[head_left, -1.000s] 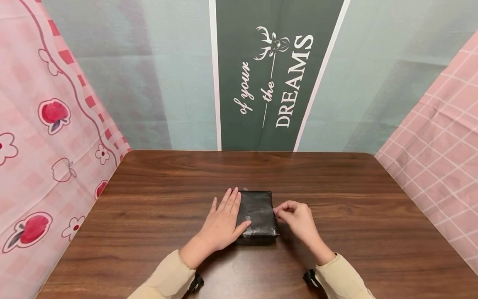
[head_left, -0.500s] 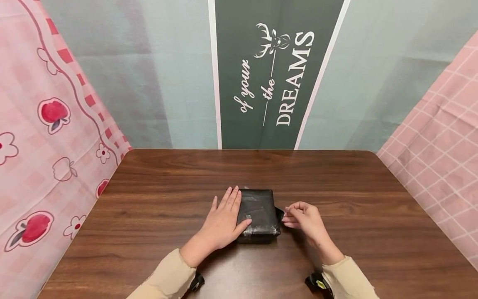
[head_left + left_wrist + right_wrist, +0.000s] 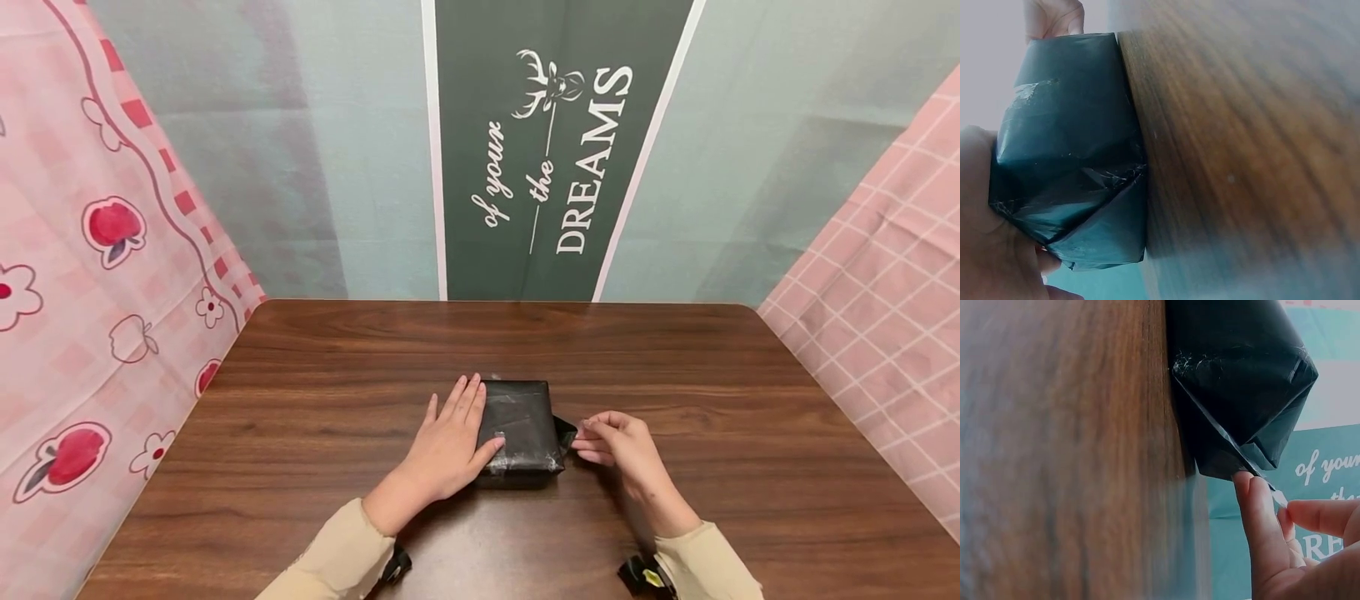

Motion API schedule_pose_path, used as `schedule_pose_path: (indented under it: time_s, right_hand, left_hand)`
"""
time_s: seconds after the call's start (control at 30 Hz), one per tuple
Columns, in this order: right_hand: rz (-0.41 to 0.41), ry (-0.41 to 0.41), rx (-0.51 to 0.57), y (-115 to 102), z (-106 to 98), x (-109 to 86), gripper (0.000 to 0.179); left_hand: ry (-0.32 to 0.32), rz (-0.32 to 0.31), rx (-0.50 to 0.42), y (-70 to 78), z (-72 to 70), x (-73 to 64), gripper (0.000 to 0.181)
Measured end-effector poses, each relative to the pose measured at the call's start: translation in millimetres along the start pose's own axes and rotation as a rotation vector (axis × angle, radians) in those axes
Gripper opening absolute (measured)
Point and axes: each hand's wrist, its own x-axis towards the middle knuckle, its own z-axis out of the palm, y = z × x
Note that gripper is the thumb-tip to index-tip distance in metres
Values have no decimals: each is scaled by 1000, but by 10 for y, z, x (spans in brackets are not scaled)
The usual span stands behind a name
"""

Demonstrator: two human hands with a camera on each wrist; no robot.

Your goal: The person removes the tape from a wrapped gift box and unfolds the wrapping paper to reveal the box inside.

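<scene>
Left grip [image 3: 446, 454]: laid straight-fingered on package [image 3: 522, 421]
Right grip [image 3: 621, 446]: pinching end flap [image 3: 566, 432]
Package: partly beneath left grip, just beside right

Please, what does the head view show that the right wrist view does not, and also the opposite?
Only the head view shows the left hand, its fingers and thumb on top of the black package, and the deer print on the backdrop.

Only the right wrist view plainly shows the folds on the package's end and a small pale strip pinched in the right hand; the head view shows that spot too small to tell.

Both show the package, the right hand, the wooden table and white lettering.
</scene>
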Motion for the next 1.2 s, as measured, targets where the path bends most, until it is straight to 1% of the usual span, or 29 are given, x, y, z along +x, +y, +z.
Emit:
schedule_pose_path:
  time_s: [0.13, 0.33, 0.43, 0.6, 0.8, 1.07, 1.2]
  right_hand:
    - [19, -12, -7, 3, -30, -5, 12]
    - [15, -75, -59, -17, -73, -1, 14]
    - [22, -82, -67, -23, -91, -2, 16]
    - [35, -68, -67, -32, -104, -6, 19]
    - [-4, -45, -92, -37, -101, -20, 19]
    - [-80, 45, -226, -65, -74, -36, 22]
    - [-131, 70, -308, -94, -34, -52, 23]
  left_hand:
    - [4, 3, -2, -4, 7, 2, 73]
    - [8, 0, 4, -9, 3, -5, 73]
    - [2, 10, -7, -16, -4, -12, 70]
    - [11, 35, -33, -32, -9, -27, 63]
    - [11, 34, -52, -41, -11, -26, 63]
    - [0, 33, -116, -69, -21, -31, 63]
    - [18, 49, -140, -94, -28, -37, 60]
